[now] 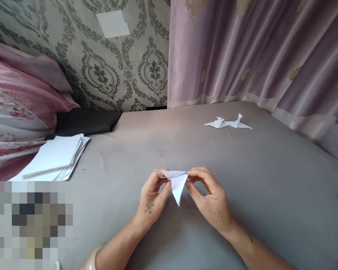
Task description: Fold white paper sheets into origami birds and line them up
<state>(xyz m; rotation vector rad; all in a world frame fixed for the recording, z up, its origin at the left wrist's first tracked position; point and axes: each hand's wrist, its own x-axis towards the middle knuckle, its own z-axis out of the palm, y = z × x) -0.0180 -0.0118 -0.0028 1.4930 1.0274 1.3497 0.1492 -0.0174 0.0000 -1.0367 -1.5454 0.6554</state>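
A folded piece of white paper (178, 184) is held up between both hands, low in the middle of the head view. One pointed end hangs downward and another points left. My left hand (154, 195) pinches its left side between thumb and fingers. On the right, my right hand (210, 197) pinches the upper right corner with thumb and forefinger. Two folded paper birds (238, 123) stand side by side farther back on the right, their wings touching or overlapping.
A stack of white paper (55, 155) lies at the left beside a black folded item (86, 122) and floral bedding (8, 120). The grey sheet-covered surface (124, 150) reaches back to a patterned wall and purple curtains (228, 48). A pixelated patch hides the lower left.
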